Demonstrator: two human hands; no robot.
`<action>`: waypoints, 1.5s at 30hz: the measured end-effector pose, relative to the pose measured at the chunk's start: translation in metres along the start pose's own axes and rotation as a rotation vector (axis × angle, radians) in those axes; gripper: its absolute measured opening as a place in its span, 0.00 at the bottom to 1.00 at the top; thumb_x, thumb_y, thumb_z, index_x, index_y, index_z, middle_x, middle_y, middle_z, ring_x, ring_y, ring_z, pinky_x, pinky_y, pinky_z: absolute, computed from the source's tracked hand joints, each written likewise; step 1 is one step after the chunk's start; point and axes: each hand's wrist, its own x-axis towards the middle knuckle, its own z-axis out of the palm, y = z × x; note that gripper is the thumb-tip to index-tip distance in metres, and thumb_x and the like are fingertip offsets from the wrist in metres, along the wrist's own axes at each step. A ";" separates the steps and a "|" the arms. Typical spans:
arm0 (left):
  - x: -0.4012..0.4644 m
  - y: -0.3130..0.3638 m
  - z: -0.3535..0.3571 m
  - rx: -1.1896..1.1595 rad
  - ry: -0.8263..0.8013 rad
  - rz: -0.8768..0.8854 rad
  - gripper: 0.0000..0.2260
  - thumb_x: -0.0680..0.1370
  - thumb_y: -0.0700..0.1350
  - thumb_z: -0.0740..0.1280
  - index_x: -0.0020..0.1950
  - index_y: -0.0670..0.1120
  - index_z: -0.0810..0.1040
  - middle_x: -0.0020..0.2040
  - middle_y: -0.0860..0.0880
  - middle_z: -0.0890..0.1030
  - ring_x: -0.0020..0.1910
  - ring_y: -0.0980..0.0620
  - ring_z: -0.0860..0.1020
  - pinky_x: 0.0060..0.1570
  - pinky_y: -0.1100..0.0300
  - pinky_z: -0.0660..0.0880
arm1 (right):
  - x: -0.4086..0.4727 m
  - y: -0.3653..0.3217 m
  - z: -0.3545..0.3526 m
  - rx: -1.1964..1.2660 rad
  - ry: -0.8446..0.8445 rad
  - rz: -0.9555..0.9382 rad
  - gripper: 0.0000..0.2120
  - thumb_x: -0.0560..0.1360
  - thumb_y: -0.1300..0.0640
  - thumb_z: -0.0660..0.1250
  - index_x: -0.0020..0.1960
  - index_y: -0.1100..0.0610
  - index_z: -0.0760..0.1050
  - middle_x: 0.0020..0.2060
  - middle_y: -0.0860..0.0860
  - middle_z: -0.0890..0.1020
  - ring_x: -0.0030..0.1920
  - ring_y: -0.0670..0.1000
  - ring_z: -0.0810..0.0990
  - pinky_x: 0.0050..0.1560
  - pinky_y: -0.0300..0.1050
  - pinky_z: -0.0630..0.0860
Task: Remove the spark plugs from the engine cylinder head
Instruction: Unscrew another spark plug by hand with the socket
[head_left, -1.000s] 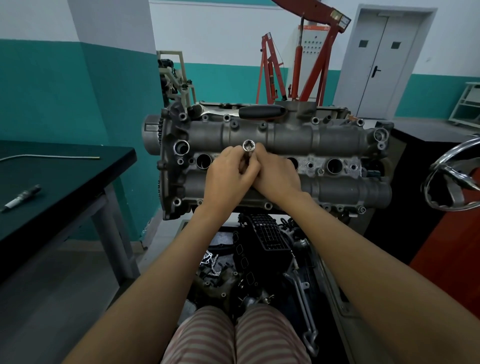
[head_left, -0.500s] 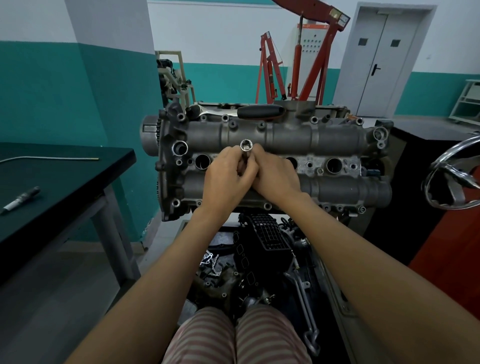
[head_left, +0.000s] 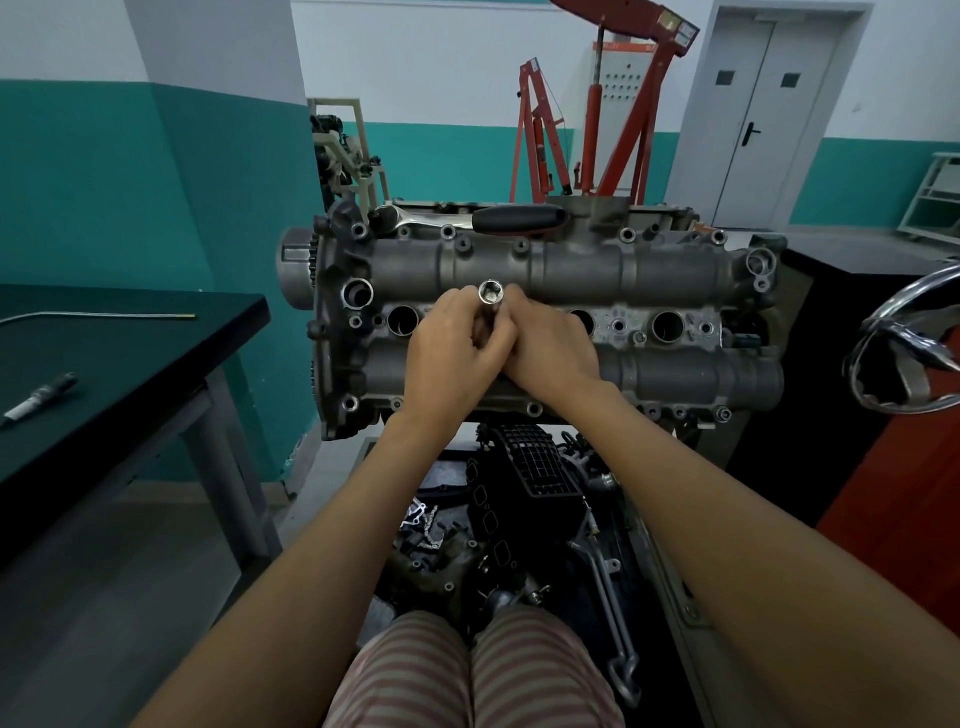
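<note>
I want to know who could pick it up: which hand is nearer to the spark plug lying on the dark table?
Left. The left hand grips the socket on the cylinder head, closer to the spark plug far left; the right hand lies further right.

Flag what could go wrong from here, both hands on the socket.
1. Both hands, left and right, grip the socket with no handle attached; a slip could scrape knuckles on the head.
2. If the socket tilts in its well, the plug may bind or crack.
3. The ratchet lies loose on the head's far edge and might get knocked off.
</note>
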 end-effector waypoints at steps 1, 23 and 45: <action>0.000 -0.001 0.000 -0.005 -0.001 -0.008 0.11 0.76 0.42 0.65 0.35 0.40 0.70 0.31 0.50 0.69 0.31 0.51 0.68 0.32 0.64 0.62 | 0.000 0.000 0.000 0.009 -0.001 0.001 0.09 0.76 0.51 0.58 0.47 0.55 0.61 0.41 0.56 0.80 0.40 0.60 0.78 0.33 0.47 0.60; 0.002 -0.003 0.003 0.015 0.002 -0.012 0.14 0.77 0.43 0.65 0.33 0.46 0.65 0.28 0.57 0.63 0.28 0.58 0.64 0.32 0.66 0.57 | 0.001 0.003 0.002 -0.025 0.027 0.012 0.12 0.76 0.48 0.58 0.49 0.56 0.71 0.39 0.55 0.80 0.40 0.58 0.78 0.35 0.46 0.62; 0.004 0.001 0.002 -0.002 0.027 0.020 0.19 0.77 0.43 0.66 0.29 0.43 0.63 0.26 0.50 0.64 0.27 0.52 0.63 0.31 0.57 0.61 | -0.002 -0.001 -0.001 -0.056 0.032 -0.009 0.12 0.77 0.52 0.56 0.46 0.58 0.75 0.40 0.58 0.80 0.42 0.60 0.78 0.35 0.46 0.60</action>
